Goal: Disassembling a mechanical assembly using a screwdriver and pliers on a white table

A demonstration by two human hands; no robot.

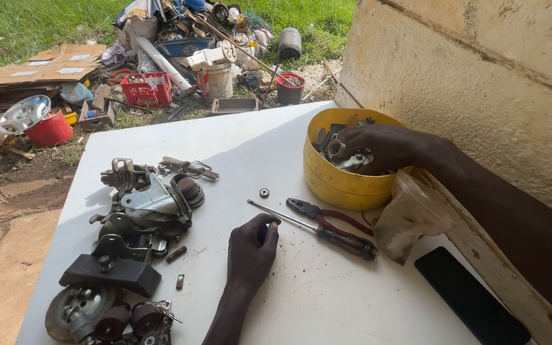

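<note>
You are working at a white table [327, 300] set against a wall [480, 70]. A heap of caster parts [137, 220] is lying at its left. Your right hand [378, 148] is reaching into the yellow tub [340, 185], fingers curled among metal bits. Your left hand [252, 246] is resting loosely curled and holding nothing, just beside the screwdriver [314, 229] and pliers [327, 214]. 1 small bearing [264, 192] is lying nearby.

Screwdriver [317, 227] and pliers [327, 215] before tub [340, 185]
</note>
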